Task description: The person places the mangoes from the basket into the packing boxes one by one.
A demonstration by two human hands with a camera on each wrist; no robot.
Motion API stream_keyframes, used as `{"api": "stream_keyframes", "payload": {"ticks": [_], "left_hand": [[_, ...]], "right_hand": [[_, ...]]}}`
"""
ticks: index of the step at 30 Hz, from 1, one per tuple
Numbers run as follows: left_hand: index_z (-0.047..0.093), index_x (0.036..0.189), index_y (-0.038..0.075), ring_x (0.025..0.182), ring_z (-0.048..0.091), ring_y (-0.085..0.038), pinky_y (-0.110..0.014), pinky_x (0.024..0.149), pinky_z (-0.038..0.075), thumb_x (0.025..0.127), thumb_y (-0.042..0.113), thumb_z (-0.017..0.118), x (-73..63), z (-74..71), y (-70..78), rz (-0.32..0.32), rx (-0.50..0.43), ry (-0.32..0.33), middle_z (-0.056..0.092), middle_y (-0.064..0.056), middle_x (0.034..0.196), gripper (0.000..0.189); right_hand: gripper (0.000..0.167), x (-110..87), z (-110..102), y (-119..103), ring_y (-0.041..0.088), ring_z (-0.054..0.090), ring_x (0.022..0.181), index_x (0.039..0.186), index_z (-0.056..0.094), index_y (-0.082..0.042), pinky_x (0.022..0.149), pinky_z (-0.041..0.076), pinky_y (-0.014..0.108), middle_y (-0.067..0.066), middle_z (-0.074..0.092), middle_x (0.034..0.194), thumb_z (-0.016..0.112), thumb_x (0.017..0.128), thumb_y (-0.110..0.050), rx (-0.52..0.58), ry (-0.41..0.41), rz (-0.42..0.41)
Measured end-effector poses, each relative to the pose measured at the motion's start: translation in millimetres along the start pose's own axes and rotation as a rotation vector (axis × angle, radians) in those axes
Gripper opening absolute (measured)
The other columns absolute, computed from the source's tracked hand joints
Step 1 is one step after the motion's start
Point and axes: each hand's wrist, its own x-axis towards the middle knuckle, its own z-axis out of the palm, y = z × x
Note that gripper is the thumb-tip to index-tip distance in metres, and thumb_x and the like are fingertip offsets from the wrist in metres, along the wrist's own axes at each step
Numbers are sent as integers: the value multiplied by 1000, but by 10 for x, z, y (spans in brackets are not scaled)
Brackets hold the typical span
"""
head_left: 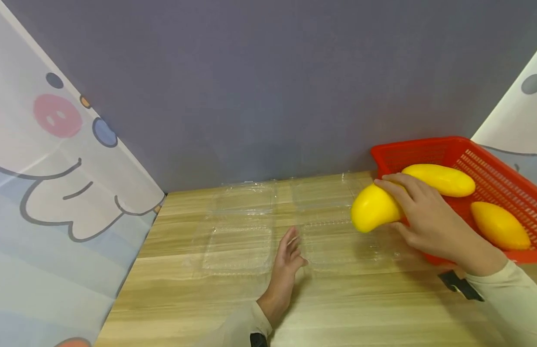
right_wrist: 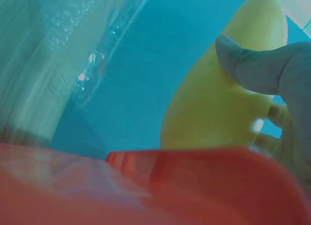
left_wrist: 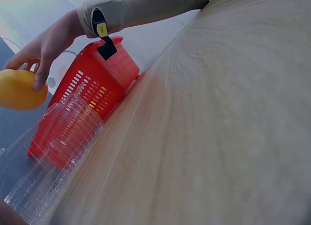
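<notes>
My right hand [head_left: 428, 219] grips a smooth yellow mango [head_left: 374, 209], holding it in the air by the near-left rim of the red basket. In the right wrist view the thumb presses along the side of the mango [right_wrist: 209, 108]. My left hand [head_left: 285, 270], fingers loosely bent and holding nothing, is between two clear plastic clamshell boxes. The left box [head_left: 238, 248] and the right box [head_left: 333, 241] both lie with their lids folded back toward the wall. In the left wrist view only a bit of the left hand [left_wrist: 9, 215] shows at the corner.
The red perforated basket [head_left: 459, 140] stands at the right with another yellow mango [head_left: 439, 179] and an orange-yellow one [head_left: 500, 225] inside. A grey wall [head_left: 268, 96] rises behind the wooden table [head_left: 164, 299]. Cartoon-printed cloth [head_left: 56, 193] hangs at the left side, with more at the right.
</notes>
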Motion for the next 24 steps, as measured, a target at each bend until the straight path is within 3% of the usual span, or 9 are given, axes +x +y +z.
{"api": "stream_keyframes", "payload": {"ticks": [4, 5, 7, 8, 11, 14, 17, 21, 24], "left_hand": [[18, 158, 21, 153, 17, -31, -57, 123, 18, 85, 2, 52, -6, -3, 2, 3, -1, -4, 18, -5, 165, 82], [18, 158, 20, 152, 17, -31, -57, 123, 18, 85, 2, 52, -6, -4, 1, 8, 0, -4, 17, -6, 165, 82], [17, 158, 20, 153, 16, -31, -57, 123, 16, 85, 2, 52, -6, -8, -2, 9, 0, -10, 16, -6, 165, 83], [16, 158, 20, 153, 16, -31, -57, 123, 16, 85, 3, 52, -6, -10, -4, 8, 2, -13, 16, -6, 165, 83], [16, 158, 19, 153, 15, -32, -59, 123, 15, 86, 3, 52, -8, -12, -3, 9, 2, -14, 15, -7, 165, 82], [16, 159, 19, 153, 16, -33, -58, 123, 16, 87, 3, 51, -5, -9, 3, 5, -3, -12, 16, -8, 165, 82], [16, 159, 18, 153, 16, -35, -58, 123, 16, 87, 3, 51, -4, -9, 6, 12, -10, -7, 17, -9, 165, 81], [18, 158, 18, 153, 17, -36, -58, 123, 18, 87, 3, 52, -10, -6, 4, 10, -13, 3, 18, -10, 164, 81], [20, 158, 19, 153, 18, -36, -58, 122, 19, 86, 3, 52, -15, 2, 8, 5, -11, 13, 19, -10, 164, 80]], "right_hand": [[66, 2, 71, -18, 41, 42, 128, 147, 45, -9, 105, 33, 59, 18, 47, 140, 63, 90, -37, 2, 3, -40], [64, -2, 89, -22, 40, 42, 129, 146, 45, -8, 107, 32, 59, 18, 47, 140, 56, 93, -42, 2, 4, -45], [63, -10, 118, -26, 40, 42, 129, 145, 46, -7, 111, 30, 58, 18, 47, 139, 54, 94, -44, -2, 4, -53], [63, -14, 131, -27, 40, 42, 128, 145, 46, -6, 111, 31, 57, 18, 47, 139, 57, 94, -42, -6, 4, -56], [74, -19, 162, -31, 42, 42, 128, 144, 46, -5, 112, 30, 58, 20, 47, 138, 70, 76, -21, -8, 1, -64], [69, -20, 189, -39, 43, 42, 129, 144, 47, -6, 111, 32, 58, 21, 47, 139, 70, 85, -33, -17, -11, -73], [71, -19, 216, -56, 44, 42, 130, 144, 47, -7, 108, 34, 60, 20, 48, 139, 70, 85, -39, -16, -26, -73], [80, -22, 263, -87, 42, 43, 130, 143, 49, -8, 101, 38, 60, 18, 50, 139, 77, 68, -16, -23, -48, -75], [83, -28, 298, -105, 39, 44, 130, 143, 48, -11, 98, 39, 58, 15, 51, 139, 80, 67, -13, -33, -63, -80]]}}
